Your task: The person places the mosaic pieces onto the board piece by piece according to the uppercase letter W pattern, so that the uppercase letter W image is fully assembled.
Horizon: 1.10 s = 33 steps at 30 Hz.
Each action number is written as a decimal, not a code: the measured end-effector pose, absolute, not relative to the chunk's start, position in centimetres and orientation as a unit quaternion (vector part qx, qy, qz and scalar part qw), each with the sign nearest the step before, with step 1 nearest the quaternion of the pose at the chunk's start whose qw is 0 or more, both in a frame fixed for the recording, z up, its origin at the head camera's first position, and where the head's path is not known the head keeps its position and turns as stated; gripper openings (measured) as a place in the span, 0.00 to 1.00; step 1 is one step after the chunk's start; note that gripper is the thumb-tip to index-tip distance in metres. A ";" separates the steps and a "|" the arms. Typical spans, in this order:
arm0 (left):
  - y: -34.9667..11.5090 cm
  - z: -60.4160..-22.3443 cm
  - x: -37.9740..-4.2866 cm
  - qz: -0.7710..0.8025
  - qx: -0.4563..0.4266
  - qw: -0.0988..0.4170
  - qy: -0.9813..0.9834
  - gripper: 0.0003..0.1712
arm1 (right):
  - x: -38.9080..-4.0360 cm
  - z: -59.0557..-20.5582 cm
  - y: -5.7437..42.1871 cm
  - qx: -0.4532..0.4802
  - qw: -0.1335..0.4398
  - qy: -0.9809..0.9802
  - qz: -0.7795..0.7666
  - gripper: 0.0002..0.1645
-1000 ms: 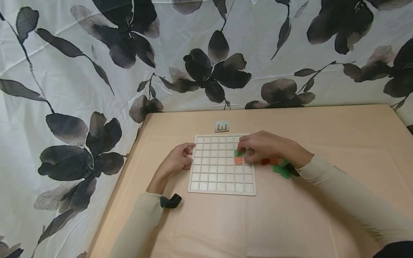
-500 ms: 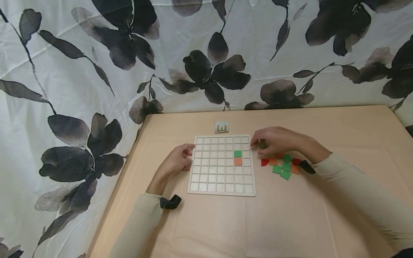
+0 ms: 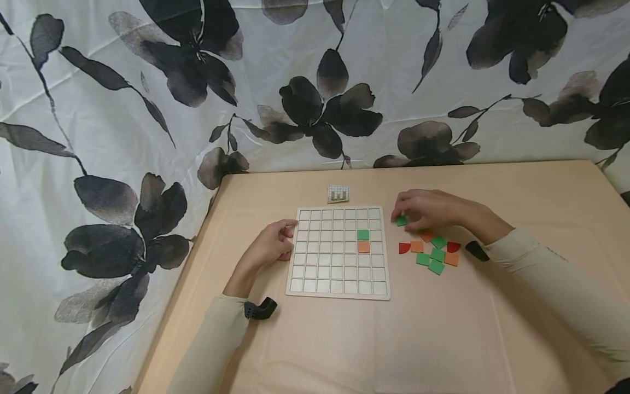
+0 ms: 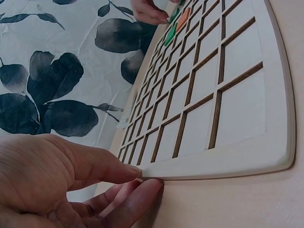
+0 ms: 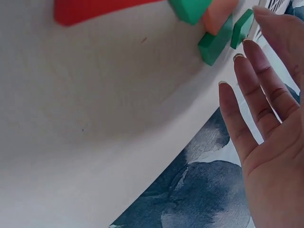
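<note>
A white grid board (image 3: 337, 273) lies flat on the table, with one green tile (image 3: 362, 235) and one orange tile (image 3: 363, 247) in neighbouring cells near its right side. My left hand (image 3: 273, 242) grips the board's left edge; in the left wrist view the thumb (image 4: 107, 166) lies on the rim and the fingers curl beside it. Right of the board, my right hand (image 3: 428, 209) pinches another green tile (image 3: 401, 220). In the right wrist view that tile (image 5: 242, 28) sits between thumb and index fingertips, the other fingers stretched out.
Several loose green, orange and red pieces (image 3: 437, 254) lie scattered right of the board, the red ones rounded. Behind the board is a small patterned card (image 3: 338, 193). A white floral cloth (image 3: 305, 54) hangs behind the table (image 3: 443, 339).
My right hand has left the green tile in its cell above the orange one and moved right, onto a loose green tile. My left hand has stayed at the board's edge.
</note>
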<state>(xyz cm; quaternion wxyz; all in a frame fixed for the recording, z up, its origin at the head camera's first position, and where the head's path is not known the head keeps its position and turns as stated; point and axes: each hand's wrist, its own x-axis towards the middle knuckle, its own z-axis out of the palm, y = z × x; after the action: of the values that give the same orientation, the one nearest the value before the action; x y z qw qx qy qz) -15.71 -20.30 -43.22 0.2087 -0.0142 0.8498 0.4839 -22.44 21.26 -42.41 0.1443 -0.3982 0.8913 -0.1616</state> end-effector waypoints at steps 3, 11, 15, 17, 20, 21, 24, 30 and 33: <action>-20.3 -43.2 -15.7 0.482 -0.017 0.208 0.851 0.38 | -22.5 -42.5 21.3 -0.392 0.152 0.892 -0.166 0.19; -20.2 -43.1 -15.6 0.482 -0.018 0.207 0.851 0.37 | -22.3 -42.4 21.2 -0.384 0.146 0.899 -0.151 0.20; -20.2 -43.1 -15.6 0.478 -0.015 0.204 0.855 0.37 | -22.4 -42.4 21.3 -0.376 0.146 0.903 -0.146 0.21; -20.2 -43.1 -15.5 0.476 -0.014 0.202 0.856 0.37 | -22.5 -42.4 21.5 -0.372 0.147 0.905 -0.144 0.21; -20.2 -43.1 -15.5 0.475 -0.013 0.201 0.857 0.37 | -22.7 -42.3 21.6 -0.372 0.148 0.905 -0.142 0.21; -20.2 -43.1 -15.6 0.474 -0.012 0.200 0.857 0.37 | -22.7 -42.3 21.7 -0.371 0.148 0.906 -0.141 0.21; -20.1 -43.1 -15.6 0.475 -0.013 0.201 0.857 0.37 | -22.9 -42.3 21.8 -0.369 0.147 0.907 -0.142 0.21; -20.2 -43.1 -15.6 0.478 -0.017 0.205 0.854 0.36 | -23.0 -42.7 21.7 -0.357 0.139 0.913 -0.142 0.20; -20.2 -43.1 -15.6 0.480 -0.017 0.206 0.853 0.36 | -23.1 -42.7 21.6 -0.355 0.138 0.914 -0.138 0.20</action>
<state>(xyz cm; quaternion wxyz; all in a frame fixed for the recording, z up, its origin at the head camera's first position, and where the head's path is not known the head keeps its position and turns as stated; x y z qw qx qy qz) -15.61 -20.19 -43.05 0.2057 -0.0174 0.8526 0.4800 -23.07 21.60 -42.73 0.1377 -0.3549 0.9144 -0.1378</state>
